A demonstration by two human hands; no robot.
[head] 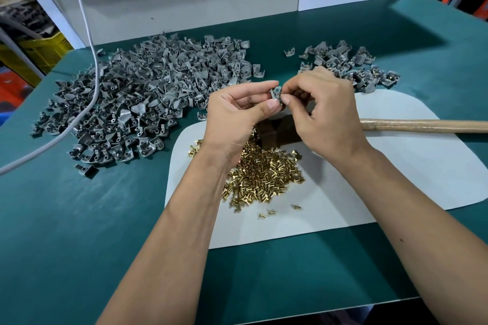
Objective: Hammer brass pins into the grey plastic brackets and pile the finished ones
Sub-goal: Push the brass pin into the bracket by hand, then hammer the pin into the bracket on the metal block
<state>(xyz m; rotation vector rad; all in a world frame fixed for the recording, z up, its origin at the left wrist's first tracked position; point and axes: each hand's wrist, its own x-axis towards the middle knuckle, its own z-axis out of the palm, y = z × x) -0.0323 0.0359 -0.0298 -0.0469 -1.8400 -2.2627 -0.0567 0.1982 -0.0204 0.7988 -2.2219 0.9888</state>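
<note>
Left hand (232,111) pinches grey bracket (275,93) — hole facing camera; right hand (324,111) fingertips pinch its right edge.

Hammer handle (422,125): we see it cut off at the right edge, head mostly behind the right hand (322,111). Grey cable (87,34): leaves top and left edges. Whether that hand's fingertips hold a pin, we cannot tell.

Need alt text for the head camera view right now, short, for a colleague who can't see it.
Both hands hold one grey bracket above a green table: the left hand pinches it while the right hand's fingertips work at it. A pile of brass pins lies below on a white mat, beside a hammer, with grey bracket piles behind.
</note>
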